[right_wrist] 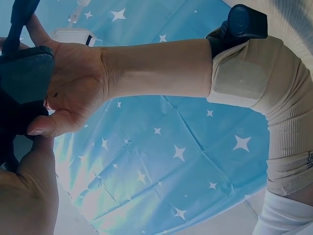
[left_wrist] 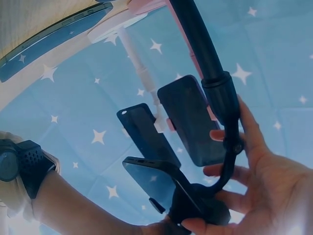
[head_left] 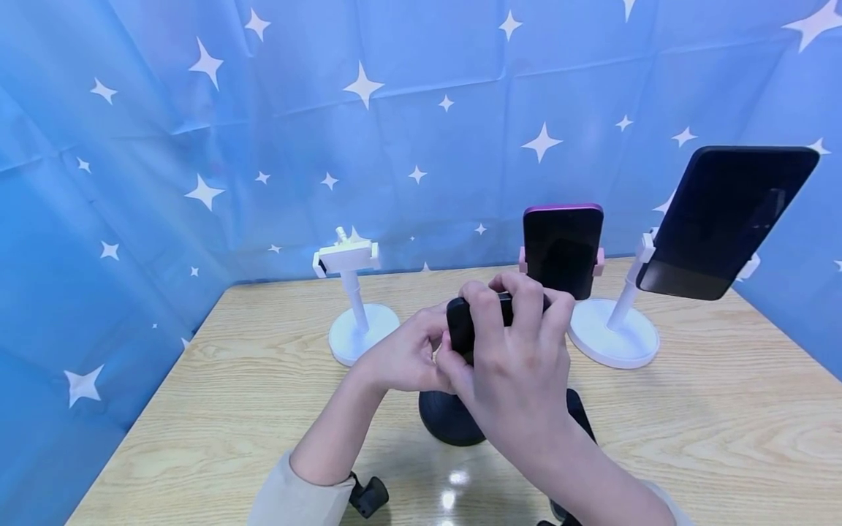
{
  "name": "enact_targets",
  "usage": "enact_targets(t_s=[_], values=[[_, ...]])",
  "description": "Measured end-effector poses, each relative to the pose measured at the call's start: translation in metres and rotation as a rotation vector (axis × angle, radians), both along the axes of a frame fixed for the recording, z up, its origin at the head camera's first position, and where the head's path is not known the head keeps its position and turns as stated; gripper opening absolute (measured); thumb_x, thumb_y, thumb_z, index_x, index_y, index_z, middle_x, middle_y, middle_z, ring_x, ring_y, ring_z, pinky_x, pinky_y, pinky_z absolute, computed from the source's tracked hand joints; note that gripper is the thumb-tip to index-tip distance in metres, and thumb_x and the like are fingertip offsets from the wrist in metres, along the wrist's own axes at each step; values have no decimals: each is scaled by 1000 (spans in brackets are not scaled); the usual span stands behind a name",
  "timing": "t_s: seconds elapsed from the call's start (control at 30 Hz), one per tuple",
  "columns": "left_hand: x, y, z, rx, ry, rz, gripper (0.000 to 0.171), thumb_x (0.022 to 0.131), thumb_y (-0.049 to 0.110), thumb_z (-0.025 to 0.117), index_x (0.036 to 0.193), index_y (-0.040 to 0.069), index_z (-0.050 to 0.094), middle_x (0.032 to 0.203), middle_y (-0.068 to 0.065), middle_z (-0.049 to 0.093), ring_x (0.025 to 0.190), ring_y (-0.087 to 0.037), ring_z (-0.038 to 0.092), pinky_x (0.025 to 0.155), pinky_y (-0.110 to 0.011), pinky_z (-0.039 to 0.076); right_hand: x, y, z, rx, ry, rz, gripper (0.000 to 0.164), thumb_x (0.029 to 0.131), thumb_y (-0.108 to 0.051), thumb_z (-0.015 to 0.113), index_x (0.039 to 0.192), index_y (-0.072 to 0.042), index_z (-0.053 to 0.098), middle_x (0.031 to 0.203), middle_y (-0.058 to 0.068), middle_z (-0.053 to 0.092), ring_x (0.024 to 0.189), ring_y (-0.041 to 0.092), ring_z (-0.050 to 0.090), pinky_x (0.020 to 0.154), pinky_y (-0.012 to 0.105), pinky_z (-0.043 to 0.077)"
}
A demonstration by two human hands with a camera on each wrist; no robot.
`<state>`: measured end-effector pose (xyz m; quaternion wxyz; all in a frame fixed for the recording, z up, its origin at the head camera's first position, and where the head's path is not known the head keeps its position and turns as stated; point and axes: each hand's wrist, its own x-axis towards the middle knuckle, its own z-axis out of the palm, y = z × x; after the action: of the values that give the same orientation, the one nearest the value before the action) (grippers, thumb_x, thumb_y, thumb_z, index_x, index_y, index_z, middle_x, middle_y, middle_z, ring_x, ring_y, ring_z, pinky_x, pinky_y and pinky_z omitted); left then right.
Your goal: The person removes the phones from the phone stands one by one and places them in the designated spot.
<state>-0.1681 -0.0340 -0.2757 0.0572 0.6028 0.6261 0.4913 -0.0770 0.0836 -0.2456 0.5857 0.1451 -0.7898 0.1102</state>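
We see both hands raised over the table (head_left: 263,394), at work on the head of the black stand (head_left: 447,424), whose round base rests on the wood near the front middle. The black phone (left_wrist: 146,178) is up at that head, tilted. We cannot tell whether it is fully seated in the clamp, which the hands partly hide.

Left hand (head_left: 411,354): grips the stand's head, fingers bent about the neck and joint, thumb against the clamp. Right hand (head_left: 520,358): grips the black phone, fingers arched over its upper edge, thumb at the near end; we cannot tell how much of this grip falls on the clamp.

Nearby we note a flat phone (head_left: 579,413) on the table, partly under the right forearm. Beyond the hands: a white stand (head_left: 362,329) to the left; to the right, a pink phone (head_left: 563,252) upright in a pink clamp (head_left: 599,263), and a large phone (head_left: 726,219) leaning on a second white stand (head_left: 618,332). We record a starred blue cloth (head_left: 296,146) behind.
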Motion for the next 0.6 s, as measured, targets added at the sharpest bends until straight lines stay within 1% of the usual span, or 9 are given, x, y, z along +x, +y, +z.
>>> enact_targets(t_s=[0.17, 0.23, 0.37, 0.47, 0.6], values=[[0, 0, 1, -11, -26, -10, 33, 70, 0, 63, 102, -4, 56, 95, -15, 54, 88, -18, 47, 76, -28, 45, 0, 1, 0, 3, -21, 13, 42, 60, -11, 70, 96, 1, 51, 93, 27, 47, 80, 45, 37, 62, 47, 32], [0, 0, 2, -13, -42, -16, 34, 70, 1, 63, 102, -4, 56, 95, -15, 53, 88, -17, 46, 74, -28, 45, 0, 2, 0, -4, -42, 25, 42, 60, -11, 70, 96, 1, 51, 94, 27, 47, 81, 45, 37, 64, 48, 32], [0, 0, 2, -16, -62, -31, 34, 68, 0, 65, 100, -4, 56, 96, -15, 53, 91, -18, 46, 76, -28, 44, 1, 4, -1, -24, -89, 47, 42, 61, -11, 70, 97, 0, 52, 97, 28, 48, 86, 46, 38, 66, 48, 33], [0, 1, 2, -15, -54, -32, 35, 68, -1, 67, 101, -4, 57, 98, -16, 54, 94, -18, 46, 80, -29, 44, 1, 5, -1, -27, -104, 57, 42, 61, -11, 71, 97, 0, 52, 97, 28, 48, 88, 46, 39, 68, 49, 31], [-1, 1, 1, -16, -57, -39, 38, 69, -1, 68, 104, -5, 56, 102, -17, 54, 96, -19, 46, 81, -30, 44, 1, 6, -1, -23, -107, 58, 42, 61, -11, 71, 97, -1, 52, 97, 27, 48, 88, 46, 39, 69, 50, 31]])
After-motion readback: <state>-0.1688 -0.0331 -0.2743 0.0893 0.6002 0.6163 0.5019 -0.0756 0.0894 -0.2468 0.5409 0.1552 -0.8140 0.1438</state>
